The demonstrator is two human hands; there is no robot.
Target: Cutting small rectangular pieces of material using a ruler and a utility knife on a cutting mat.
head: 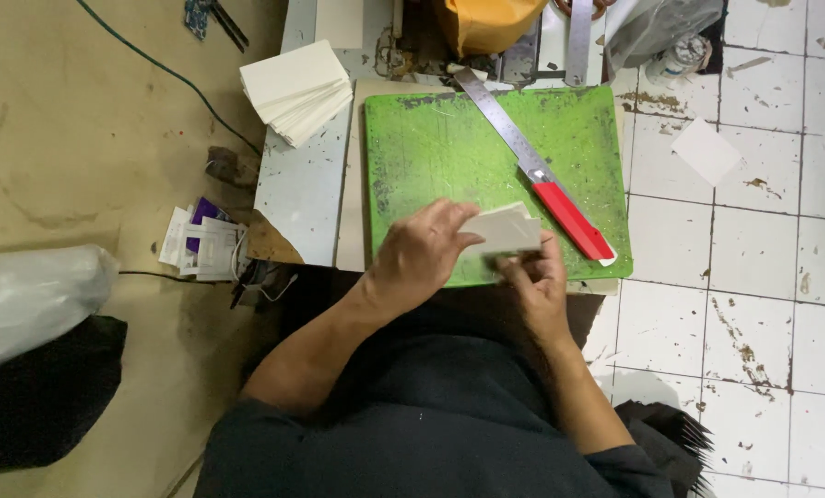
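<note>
A pile of cards point(297, 90) lies at the far left. The left hand point(422, 254) and right hand point(534, 281) both pinch a small card stack point(503, 231) (edges uneven) over the green mat point(449, 148), beside a red-handled knife point(542, 171).

Upper-left and middle of the green cutting mat point(431, 148) are lying open, giving a hand free passage there. A steel ruler point(500, 115) and a red-handled knife point(569, 219) are running diagonally across the mat's right half, blocking a straight sweep to the right edge. A stack of white cards point(294, 89) is sitting left of the mat, and a yellow bag point(491, 23) and clutter are crowding the far edge.
</note>
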